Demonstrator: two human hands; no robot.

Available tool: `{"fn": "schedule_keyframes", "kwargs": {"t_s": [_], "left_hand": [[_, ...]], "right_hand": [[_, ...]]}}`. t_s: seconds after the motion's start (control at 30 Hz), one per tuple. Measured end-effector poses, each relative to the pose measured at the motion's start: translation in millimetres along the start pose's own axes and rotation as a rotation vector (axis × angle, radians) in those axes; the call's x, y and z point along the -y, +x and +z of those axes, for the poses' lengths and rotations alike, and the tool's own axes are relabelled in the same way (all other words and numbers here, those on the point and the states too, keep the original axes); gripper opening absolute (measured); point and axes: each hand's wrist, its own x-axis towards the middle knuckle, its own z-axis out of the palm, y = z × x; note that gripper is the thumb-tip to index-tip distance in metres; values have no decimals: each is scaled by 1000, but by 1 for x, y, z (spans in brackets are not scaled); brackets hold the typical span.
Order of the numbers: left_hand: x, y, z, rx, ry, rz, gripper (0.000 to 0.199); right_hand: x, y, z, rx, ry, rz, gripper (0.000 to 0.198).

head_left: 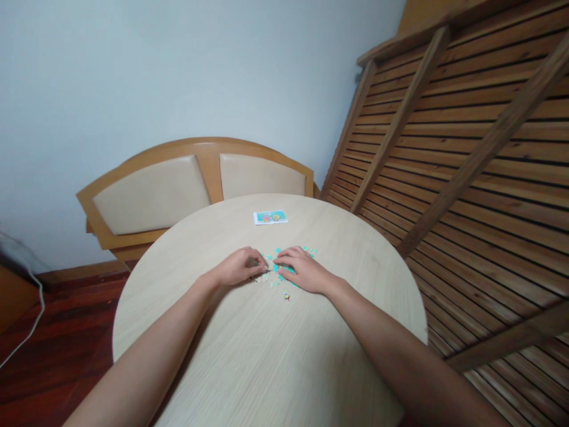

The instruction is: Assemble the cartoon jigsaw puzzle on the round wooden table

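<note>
Small green, teal and pale jigsaw puzzle pieces lie scattered between and under my hands on the round table. My left hand is at the left side of the pile, its fingers curled and the thumb brought close to them. Whatever its fingertips hold is too small to make out. Over the right side of the pile rests my right hand, palm down, fingers stretched and slightly apart, covering some pieces. Closer to me, a few multicoloured pieces sit together, apart from the pile.
A picture card with cartoon figures on teal lies beyond the pile. The round wooden table stands before a padded headboard. Wooden slatted panels lean on the right. A white cable hangs at far left.
</note>
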Motion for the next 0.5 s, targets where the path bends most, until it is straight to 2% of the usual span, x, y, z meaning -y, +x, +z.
{"fn": "schedule_keyframes", "kwargs": {"t_s": [0.1,0.17,0.23,0.37,0.5], "left_hand": [[6,-3,-9,-43,-12,-65,22],[13,-5,-16,-51,54,-72,21],[21,-8,-22,-31,96,-75,20],[29,-12,-30,14,177,-200,20],[29,-14,-32,74,145,-220,19]], "right_hand": [[16,3,-2,16,11,-46,25],[24,6,0,30,8,-75,24],[30,8,3,44,-3,-97,24],[31,9,8,58,-9,-119,14],[29,8,6,46,-3,-141,8]]}}
